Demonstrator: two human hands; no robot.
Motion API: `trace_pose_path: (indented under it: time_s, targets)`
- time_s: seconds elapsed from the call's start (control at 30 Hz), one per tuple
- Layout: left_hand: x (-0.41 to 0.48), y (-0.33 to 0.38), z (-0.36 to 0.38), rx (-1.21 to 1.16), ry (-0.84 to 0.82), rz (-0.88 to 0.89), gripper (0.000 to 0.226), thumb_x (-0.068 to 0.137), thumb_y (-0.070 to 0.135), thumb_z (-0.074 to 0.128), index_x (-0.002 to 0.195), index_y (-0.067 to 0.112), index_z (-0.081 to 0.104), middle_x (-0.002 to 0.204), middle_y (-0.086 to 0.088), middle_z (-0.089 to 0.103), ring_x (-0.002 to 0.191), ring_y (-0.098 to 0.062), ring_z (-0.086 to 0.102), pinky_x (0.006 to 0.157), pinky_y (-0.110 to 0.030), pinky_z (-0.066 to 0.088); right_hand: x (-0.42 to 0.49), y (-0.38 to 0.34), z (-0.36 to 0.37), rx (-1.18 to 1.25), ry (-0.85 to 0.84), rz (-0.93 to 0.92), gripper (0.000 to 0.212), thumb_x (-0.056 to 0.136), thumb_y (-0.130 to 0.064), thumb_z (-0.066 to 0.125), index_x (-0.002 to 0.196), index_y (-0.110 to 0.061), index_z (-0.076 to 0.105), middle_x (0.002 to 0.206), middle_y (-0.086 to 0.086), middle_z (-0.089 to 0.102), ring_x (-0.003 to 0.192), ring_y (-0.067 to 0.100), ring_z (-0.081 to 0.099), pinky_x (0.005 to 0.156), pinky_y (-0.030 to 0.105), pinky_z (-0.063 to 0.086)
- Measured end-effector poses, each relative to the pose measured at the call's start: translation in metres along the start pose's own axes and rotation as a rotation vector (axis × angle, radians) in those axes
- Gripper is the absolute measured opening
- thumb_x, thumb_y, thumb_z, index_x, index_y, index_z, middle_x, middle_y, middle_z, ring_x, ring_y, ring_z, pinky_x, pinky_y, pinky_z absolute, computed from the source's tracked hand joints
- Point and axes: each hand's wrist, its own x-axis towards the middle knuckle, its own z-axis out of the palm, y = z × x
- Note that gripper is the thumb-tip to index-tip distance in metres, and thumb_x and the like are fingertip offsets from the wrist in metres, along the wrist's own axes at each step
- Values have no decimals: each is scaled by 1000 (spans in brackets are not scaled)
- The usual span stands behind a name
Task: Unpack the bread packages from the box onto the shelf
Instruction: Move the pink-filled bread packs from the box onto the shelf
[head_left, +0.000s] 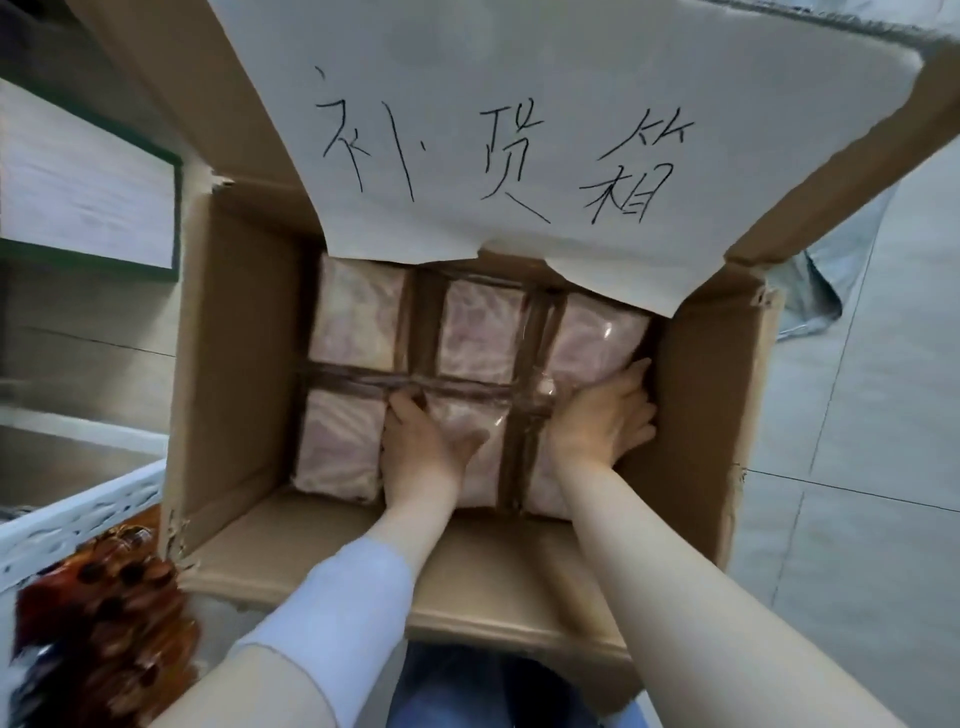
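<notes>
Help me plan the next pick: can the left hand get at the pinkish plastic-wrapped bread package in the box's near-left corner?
Probably yes. The near-left pinkish plastic-wrapped bread package lies uncovered beside the left hand, which grips the near-middle package; the brown cardboard box stands open above it.

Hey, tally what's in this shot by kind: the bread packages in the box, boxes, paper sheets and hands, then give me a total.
bread packages: 6, in two rows of three
cardboard box: 1
handwritten paper sheet: 1
hands: 2, left hand and right hand
Total: 10
</notes>
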Motion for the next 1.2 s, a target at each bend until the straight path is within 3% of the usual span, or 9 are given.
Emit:
trace_pose_path:
  time_s: [0.13,0.3,0.53,0.67,0.8,0.9,1.0,1.07,1.2]
  targets:
    - [-3,2,-18,-226,-98,-61,74,67,23,82,125,3,39,123,-13,55,114,-28,54,84,-24,39,-1,0,-15,46,-8,13,91,76,-39,71,143,-2,21,141,20,41,131,36,35,107,44,25]
    - [-19,-8,-50,-377,-272,-105,73,74,25,76,133,7,37,127,-10,55,119,-26,52,98,-33,44,-9,0,-40,16,-133,-89,63,75,-40,71,118,1,51,124,21,56,120,38,46,105,44,35]
    - [-85,-30,-130,-916,-262,-100,41,86,11,62,125,9,49,116,-8,64,95,-14,63,87,-28,51,-70,24,-94,237,-377,-211,65,75,-38,72,127,-7,49,123,9,59,114,30,55,100,43,45]
    - [-173,-53,-193,-1137,-122,-11,23,88,12,59,110,16,54,101,0,66,89,-10,65,79,-26,56,-145,43,-145,298,-592,-335,53,78,-33,71,122,-9,52,111,7,66,97,23,65,89,40,53]
    - [-281,-95,-274,-1293,61,109,21,88,14,59,109,18,56,106,-2,67,95,-13,66,80,-29,57,-254,42,-206,291,-769,-528,36,81,-24,69,112,-9,56,98,7,70,79,18,70,60,23,56]
    - [-367,-136,-342,-1359,268,219,30,83,17,64,112,17,57,113,-5,67,103,-17,65,83,-31,55,-344,35,-241,228,-855,-736,41,78,-28,71,113,-11,57,101,7,70,82,17,70,61,23,55]
    - [-451,-190,-409,-1367,511,311,19,81,13,65,97,23,61,96,3,69,90,-13,66,82,-33,55,-448,27,-261,197,-961,-954,27,81,-22,68,104,-10,59,94,9,69,68,10,67,50,15,51]
    - [-503,-233,-446,-1371,681,364,14,81,10,65,86,22,62,82,7,69,79,-11,64,77,-33,52,-519,26,-263,211,-1073,-1070,22,80,-18,68,99,-10,59,92,12,69,74,18,66,61,22,56]
    - [-593,-341,-497,-1373,950,438,15,80,8,65,87,21,62,73,12,70,70,-3,65,69,-20,52,-656,44,-247,179,-1305,-1211,76,43,-57,83,97,-10,59,81,3,71,75,16,70,65,23,58]
